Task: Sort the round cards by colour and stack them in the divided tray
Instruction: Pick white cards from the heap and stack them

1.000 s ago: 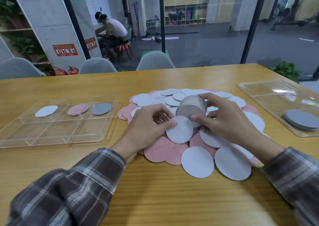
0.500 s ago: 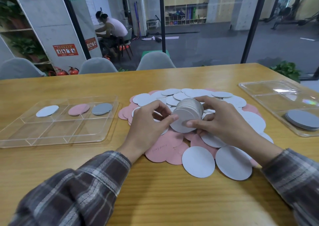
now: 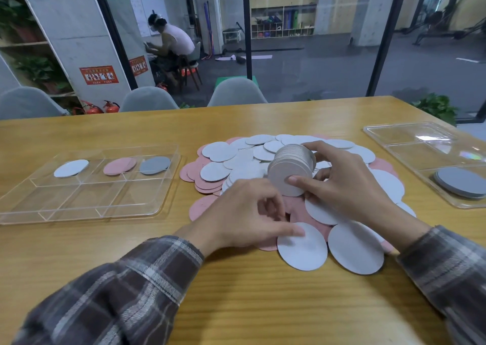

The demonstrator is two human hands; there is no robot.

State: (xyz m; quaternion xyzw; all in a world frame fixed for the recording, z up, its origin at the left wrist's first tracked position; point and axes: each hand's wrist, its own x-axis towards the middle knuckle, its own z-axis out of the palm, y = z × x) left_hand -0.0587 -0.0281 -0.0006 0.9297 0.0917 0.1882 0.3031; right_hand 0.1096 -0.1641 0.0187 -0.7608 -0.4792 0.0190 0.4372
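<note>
On the worktop (image 3: 236, 305), the left tray (image 3: 79, 217) is clear plastic, and its dividers are faint against the wood. Its far row has three compartments with one card in each: a pale card (image 3: 71, 167), a pink card (image 3: 119, 165) and a grey card (image 3: 155, 165), three in all. The near compartments hold no cards.

The left hand (image 3: 244, 213) hovers over the near edge of the pile (image 3: 236, 160). Its thumb tip rests on a loose white card (image 3: 302, 247), and its fingers (image 3: 265, 205) are curled above the pink cards. The back of the hand hides whether the fingers grip anything.

The pile is made of overlapping white and pink round cards. The pink ones lie mostly beneath, and both hands cover part of it, so the cards cannot be counted.

The right hand (image 3: 342, 184) grips a held stack (image 3: 292, 168) of pale cards, tilted up on edge over the middle of the pile. The thumb is on the stack's front face and the fingers are clamped over the top and back. The card edges are too thin to count.

The right tray (image 3: 394, 131) is cut off by the frame edge and washed with glare. One grey stack (image 3: 462, 182) lies in its nearest compartment, itself partly cut off, so its number is unclear. Both plaid sleeves run out of the bottom of the view.
</note>
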